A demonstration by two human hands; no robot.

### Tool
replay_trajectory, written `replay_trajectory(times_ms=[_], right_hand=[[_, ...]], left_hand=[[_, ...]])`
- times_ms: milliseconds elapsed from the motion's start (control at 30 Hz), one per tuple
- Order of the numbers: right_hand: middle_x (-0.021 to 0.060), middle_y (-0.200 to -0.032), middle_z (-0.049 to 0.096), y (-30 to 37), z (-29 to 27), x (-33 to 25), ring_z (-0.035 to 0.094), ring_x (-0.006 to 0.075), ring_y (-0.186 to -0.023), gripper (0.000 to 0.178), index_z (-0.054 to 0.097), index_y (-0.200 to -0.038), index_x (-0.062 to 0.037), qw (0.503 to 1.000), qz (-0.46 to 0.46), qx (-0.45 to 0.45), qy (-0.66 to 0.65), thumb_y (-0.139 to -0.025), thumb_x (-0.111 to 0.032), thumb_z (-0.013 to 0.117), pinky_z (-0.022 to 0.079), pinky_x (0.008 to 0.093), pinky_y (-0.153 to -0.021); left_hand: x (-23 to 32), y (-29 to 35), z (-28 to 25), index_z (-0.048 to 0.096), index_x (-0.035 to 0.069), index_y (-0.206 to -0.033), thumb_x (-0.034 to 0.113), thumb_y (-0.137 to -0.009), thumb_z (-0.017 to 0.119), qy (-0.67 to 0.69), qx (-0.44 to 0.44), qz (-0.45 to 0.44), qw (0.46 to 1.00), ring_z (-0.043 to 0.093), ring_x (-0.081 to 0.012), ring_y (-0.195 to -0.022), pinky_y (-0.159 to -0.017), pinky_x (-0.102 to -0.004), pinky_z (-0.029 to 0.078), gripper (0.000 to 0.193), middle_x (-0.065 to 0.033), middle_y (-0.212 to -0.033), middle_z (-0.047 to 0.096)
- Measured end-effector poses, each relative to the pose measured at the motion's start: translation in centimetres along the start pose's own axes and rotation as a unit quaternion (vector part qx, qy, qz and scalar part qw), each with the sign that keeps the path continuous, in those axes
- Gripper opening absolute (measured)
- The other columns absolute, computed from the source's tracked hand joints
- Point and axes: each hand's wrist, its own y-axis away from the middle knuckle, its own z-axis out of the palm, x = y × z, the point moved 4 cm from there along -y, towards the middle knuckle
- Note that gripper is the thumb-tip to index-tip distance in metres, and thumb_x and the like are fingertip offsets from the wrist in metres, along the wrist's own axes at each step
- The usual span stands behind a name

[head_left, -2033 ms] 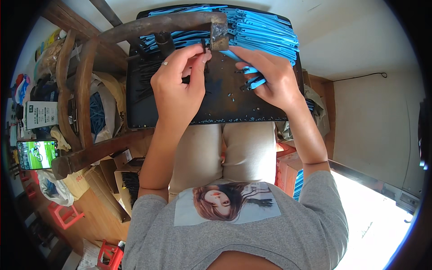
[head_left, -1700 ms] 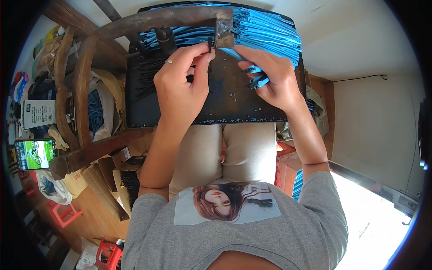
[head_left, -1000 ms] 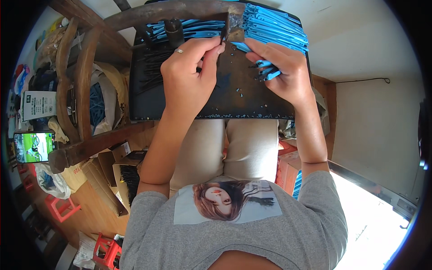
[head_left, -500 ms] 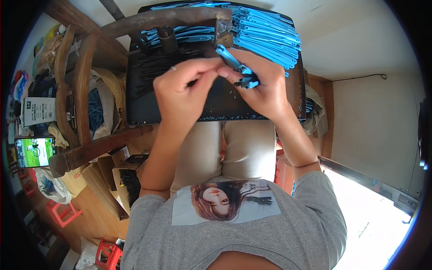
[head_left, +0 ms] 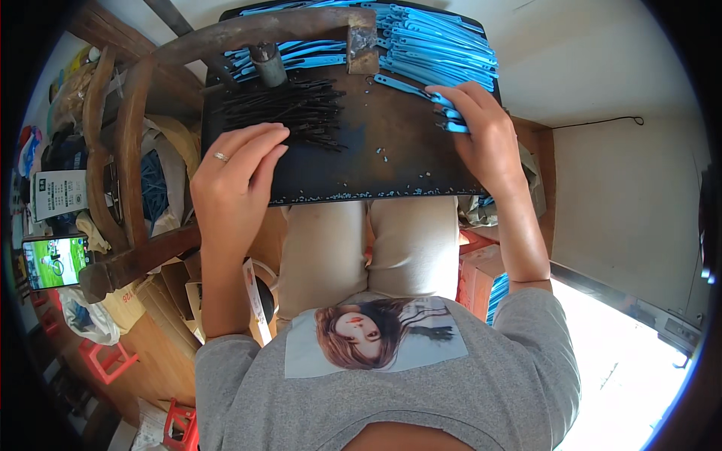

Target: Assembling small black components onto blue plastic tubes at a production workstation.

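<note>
The right hand (head_left: 489, 134) grips blue strips (head_left: 400, 84) in its fingers above the counter (head_left: 410, 154); they look light, springy, smooth; I'd pinch one mid-length; the left hand (head_left: 229, 177) is near black strips (head_left: 293, 109), fingers slightly parted, nothing visible between them

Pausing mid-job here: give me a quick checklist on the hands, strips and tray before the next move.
1. Left hand free: ok, nothing shows between thumb and fingers.
2. Right hand has its grip on the held blue strips: ok, several are bunched there, one pointing out past the others.
3. Black strips close to the left hand: ok, the pile lies just beyond it.
4. Left hand touching that pile: cannot tell from this angle.
5. Black strips lined up evenly: not ok, their ends are ragged.
6. Tray free of scraps: not ok, small bits dot the middle and near edge.
</note>
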Motion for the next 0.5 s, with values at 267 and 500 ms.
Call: replay_trajectory(times_ms=[267,500], right_hand=[[0.0108,-0.099,0.060,2.0,0.2,2.8,0.060,0.0328,-0.092,0.033,0.064,-0.112,-0.0099,0.991,0.099,-0.057,0.065,-0.079,-0.003,0.067,0.050,0.0404,-0.076],[0.0142,-0.092,0.062,1.9,-0.6,2.9,0.059,0.0354,-0.087,0.016,0.063,-0.095,-0.0033,0.989,0.092,-0.080,0.085,-0.081,-0.009,0.068,0.048,0.0429,-0.073]], left_hand=[[-0.4,-0.4,-0.1,0.071,0.007,-0.094,0.001,-0.073,0.073,-0.070,-0.054,0.034,0.995,0.066,-0.0217,-0.082,-0.068,-0.0301,0.054,0.021,-0.0051,-0.092,0.070],[-0.7,-0.6,0.1,0.071,0.007,-0.091,0.002,-0.074,0.072,-0.106,-0.070,0.049,0.991,0.065,-0.0222,-0.078,-0.065,-0.0314,0.052,0.017,-0.0052,-0.087,0.068]])
